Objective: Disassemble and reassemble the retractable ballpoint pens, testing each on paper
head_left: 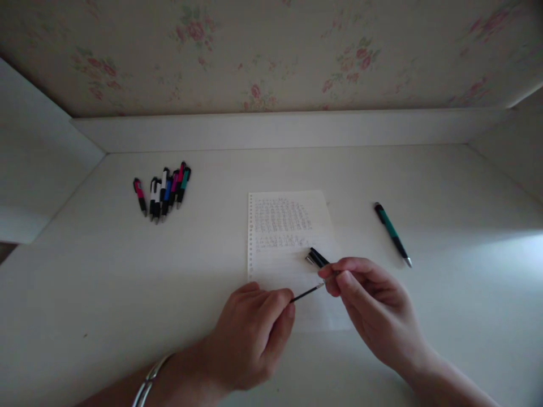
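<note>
A thin dark pen refill (pixel 306 294) runs between my two hands above the sheet of paper. My left hand (pixel 257 333) is closed, pinching its lower end between thumb and forefinger. The fingertips of my right hand (pixel 369 305) are closed at its other end, where it looks pale; whether a spring sits there is too small to tell. Just past my right fingers is a black pen barrel part (pixel 319 257) with a silvery piece beside it. Its near end is hidden behind the fingers, so I cannot tell if it is held or lying down.
Beneath my hands lies a handwritten sheet (pixel 288 260) with punched holes along its left edge. A green and black pen (pixel 392 233) rests at the right on the white desk (pixel 169 271). Several colored pens (pixel 165 195) lie at the back left. A wallpapered wall stands behind.
</note>
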